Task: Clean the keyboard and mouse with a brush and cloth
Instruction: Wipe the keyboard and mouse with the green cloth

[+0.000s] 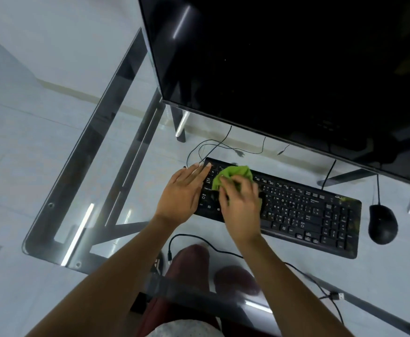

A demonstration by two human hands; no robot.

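A black keyboard point(303, 210) lies on the glass desk point(131, 181), running from the middle toward the right. My right hand point(241, 207) is blurred and presses a bunched green cloth point(233, 173) onto the keyboard's left keys. My left hand point(183, 193) lies flat with its fingers together against the keyboard's left end and holds nothing. A black mouse point(382, 223) sits on the glass just right of the keyboard, apart from both hands. No brush is visible.
A large dark monitor point(284, 64) overhangs the back of the desk, close above the keyboard. Thin black cables point(213, 147) loop behind the keyboard, and another cable point(225, 251) with a USB plug point(336, 296) crosses the front. My knees show through the glass.
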